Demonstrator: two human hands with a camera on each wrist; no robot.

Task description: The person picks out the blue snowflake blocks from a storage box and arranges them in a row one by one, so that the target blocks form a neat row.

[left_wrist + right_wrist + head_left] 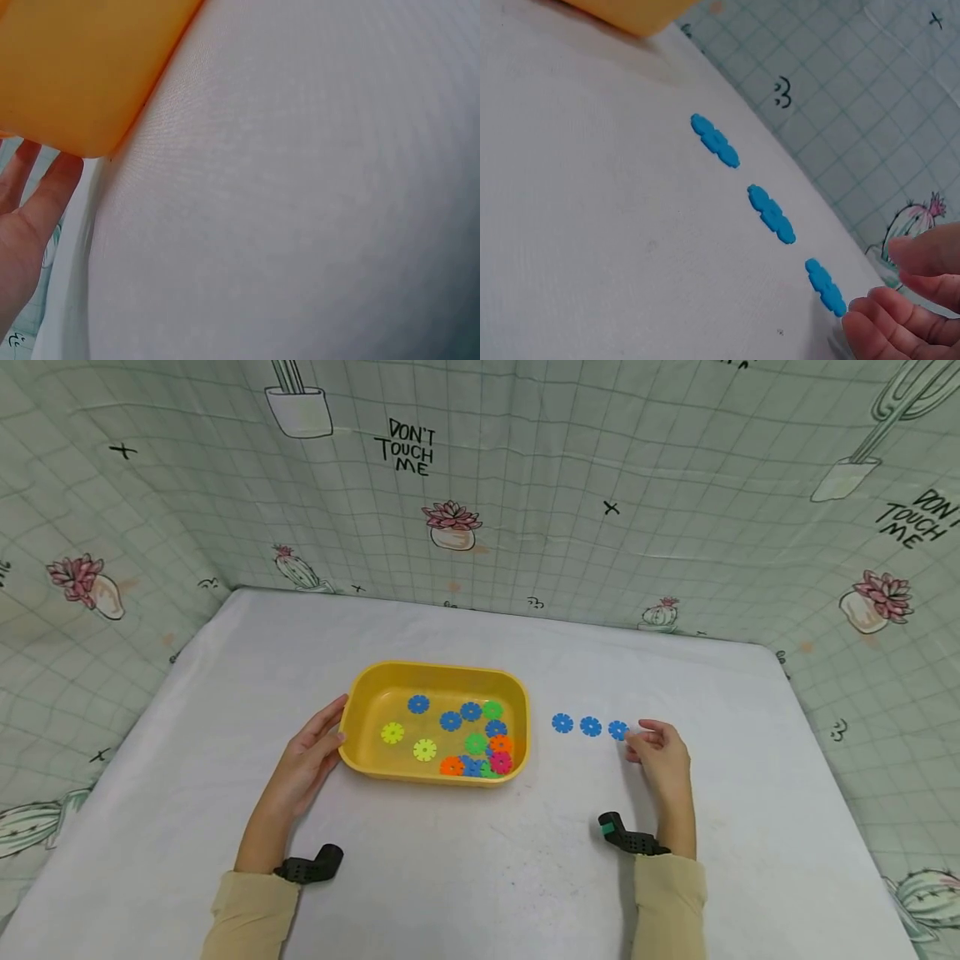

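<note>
My left hand [303, 768] is at the left end of a yellow plastic tray [431, 781]. Its fingers [56, 187] are fairly straight and touch the tray's outer wall. Three blue notched plastic discs lie in a row on the white cloth right of the tray: a left one [562, 723], a middle one [590, 727] and a right one [618, 730]. At the right disc [826, 288] is my right hand [660, 760], fingertips right at its edge. In the right wrist view the thumb stands apart from the bent fingers, with nothing between them.
Inside the tray lie several more discs, among them a blue one [418, 704], a yellow one [392, 732], a green one [476, 743], an orange one [452, 766] and a pink one [501, 762]. A printed cloth [525, 468] hangs behind the white-covered table [465, 860].
</note>
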